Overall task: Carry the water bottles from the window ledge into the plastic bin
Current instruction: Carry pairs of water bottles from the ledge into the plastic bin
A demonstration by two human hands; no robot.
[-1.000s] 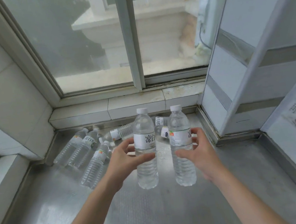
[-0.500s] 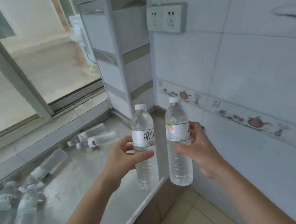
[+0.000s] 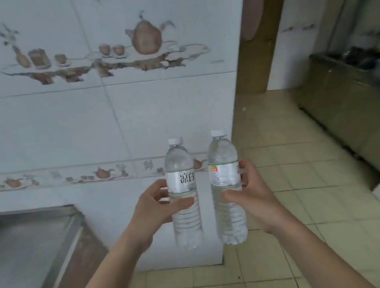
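— What's under my fingers (image 3: 185,204)?
— Two bottles (image 3: 187,223), clear ribbed plastic, glossy paper-look labels, matt white caps.
— Around me?
— Worktop (image 3: 24,241): brushed metal, dull sheen. Wall (image 3: 66,123): glazed smooth tile. Floor (image 3: 283,204): matt tile.

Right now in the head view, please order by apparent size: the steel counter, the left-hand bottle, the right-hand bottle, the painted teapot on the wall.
1. steel counter, cut off by the frame
2. right-hand bottle and left-hand bottle: look alike, not ranked
3. painted teapot
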